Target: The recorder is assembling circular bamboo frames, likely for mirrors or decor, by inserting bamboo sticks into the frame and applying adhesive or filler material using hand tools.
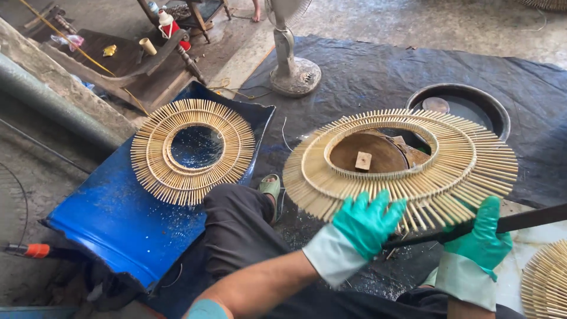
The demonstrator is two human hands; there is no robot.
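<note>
A round sunburst frame of bamboo sticks (466,159) lies tilted over a brown round stand (378,155) with a small wooden block on it. My left hand (367,223), in a green glove, grips the frame's near edge. My right hand (481,241), also gloved, is closed around a long dark rod (531,217) that runs from under the frame's near edge out to the right. A second, similar bamboo frame (192,150) lies flat on a blue plastic sheet (112,218) to the left.
A black basin (493,106) sits behind the held frame on a dark tarp (366,77). A fan base (293,74) stands at the back. Part of another bamboo frame (546,283) shows at the lower right. A wooden bench (127,59) and an orange-handled tool (29,250) are on the left.
</note>
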